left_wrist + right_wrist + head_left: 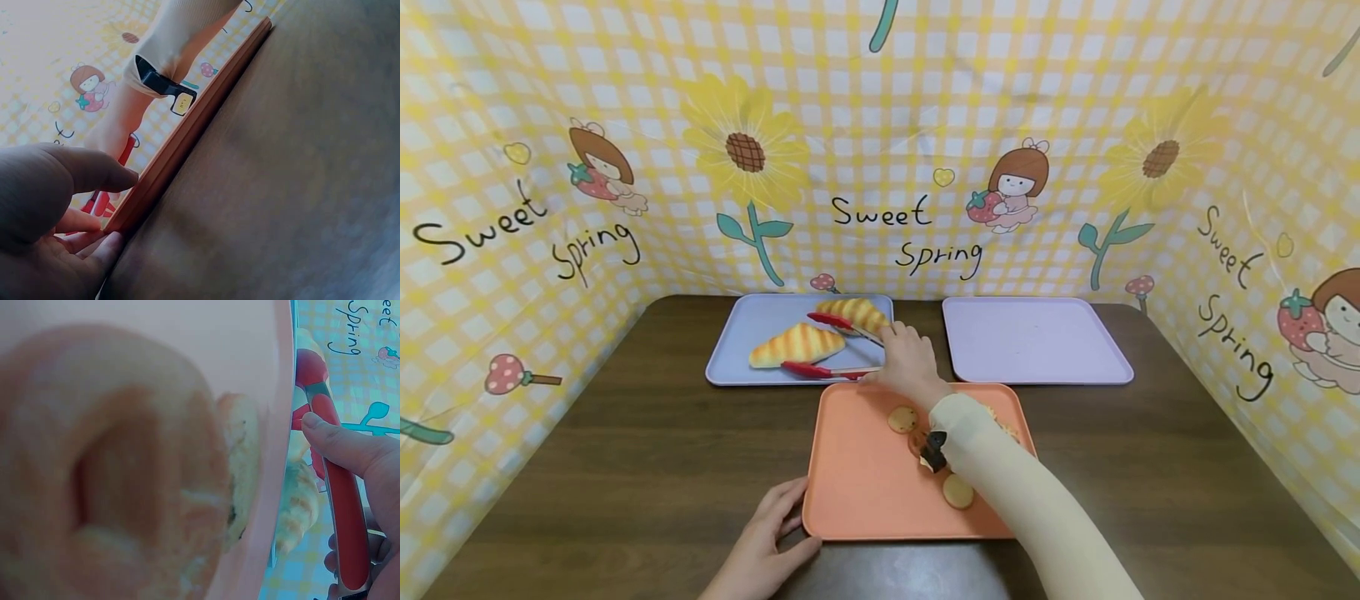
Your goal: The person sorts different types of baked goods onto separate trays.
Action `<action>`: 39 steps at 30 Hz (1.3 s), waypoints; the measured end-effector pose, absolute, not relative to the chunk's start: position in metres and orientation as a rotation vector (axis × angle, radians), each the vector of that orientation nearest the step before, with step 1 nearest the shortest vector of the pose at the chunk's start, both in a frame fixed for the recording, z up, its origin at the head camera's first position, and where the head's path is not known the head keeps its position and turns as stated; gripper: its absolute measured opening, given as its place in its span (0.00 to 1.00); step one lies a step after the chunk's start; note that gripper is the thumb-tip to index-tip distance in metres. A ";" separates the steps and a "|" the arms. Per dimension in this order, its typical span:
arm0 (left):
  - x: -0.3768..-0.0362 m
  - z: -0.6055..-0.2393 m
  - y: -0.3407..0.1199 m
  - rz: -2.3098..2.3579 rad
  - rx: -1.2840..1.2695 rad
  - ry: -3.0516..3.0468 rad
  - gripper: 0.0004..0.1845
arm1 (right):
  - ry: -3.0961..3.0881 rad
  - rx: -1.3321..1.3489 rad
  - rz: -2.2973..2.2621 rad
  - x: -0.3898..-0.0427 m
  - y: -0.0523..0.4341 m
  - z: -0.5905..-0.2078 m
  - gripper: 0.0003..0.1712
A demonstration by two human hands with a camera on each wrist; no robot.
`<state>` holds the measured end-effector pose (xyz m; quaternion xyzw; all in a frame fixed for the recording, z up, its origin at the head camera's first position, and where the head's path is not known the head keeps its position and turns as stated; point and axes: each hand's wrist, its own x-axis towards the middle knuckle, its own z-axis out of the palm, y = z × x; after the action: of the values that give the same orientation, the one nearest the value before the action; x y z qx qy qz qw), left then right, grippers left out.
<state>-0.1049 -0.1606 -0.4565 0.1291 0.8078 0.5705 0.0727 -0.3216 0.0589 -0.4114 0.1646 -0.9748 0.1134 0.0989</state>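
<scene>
Red-handled metal tongs [838,348] are gripped by the fingers [340,442] of the right hand [908,360], thumb pressed along one red handle; the tong arms are spread apart around a striped golden bread roll [797,345], red tips seen either side of it. A second striped bread roll [854,313] lies just behind, at the far right of the same pale blue rectangular plastic tray [737,346], far left of centre on the desk. The right forearm in a cream sleeve [1000,475] is stretched over the near orange rectangular plastic tray [857,483], where small round brown cookies [902,419] are seen beside the arm, partly hidden by it. In the right wrist view a blurred pastry fills the frame; its kind cannot be told.

The near left corner of the orange tray is touched by the left hand [763,542], fingers [87,172] relaxed and straight against its rim, nothing clamped. An empty-looking lilac rectangular plastic tray [1033,340] sits far right. All trays rest on the dark brown wooden desk [625,467], walled by a yellow checked printed backdrop [880,125].
</scene>
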 end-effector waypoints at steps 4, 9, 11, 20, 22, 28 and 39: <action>-0.105 -0.457 -0.160 1.713 0.382 2.433 0.38 | -2.888 0.479 0.350 -0.320 0.060 -0.411 0.50; -0.104 -0.457 -0.161 1.699 0.397 2.480 0.37 | -2.875 0.482 0.345 -0.319 0.060 -0.410 0.49; -0.104 -0.458 -0.161 1.688 0.409 2.503 0.37 | -2.867 0.483 0.351 -0.318 0.060 -0.409 0.50; -0.104 -0.463 -0.159 1.723 0.483 2.581 0.35 | -2.852 0.455 0.440 -0.315 0.064 -0.402 0.47; -0.104 -0.464 -0.159 1.740 0.503 2.591 0.35 | -2.850 0.450 0.468 -0.314 0.066 -0.401 0.47; -0.104 -0.462 -0.158 1.753 0.453 2.570 0.36 | -2.843 0.451 0.516 -0.312 0.071 -0.399 0.47; -0.104 -0.462 -0.153 1.803 0.413 2.577 0.35 | -2.818 0.478 0.635 -0.307 0.080 -0.392 0.44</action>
<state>-0.1036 -0.1530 -0.4616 0.1301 0.8124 0.5683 -0.0151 -0.3067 0.0801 -0.3923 0.1622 -0.9570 0.2156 0.1069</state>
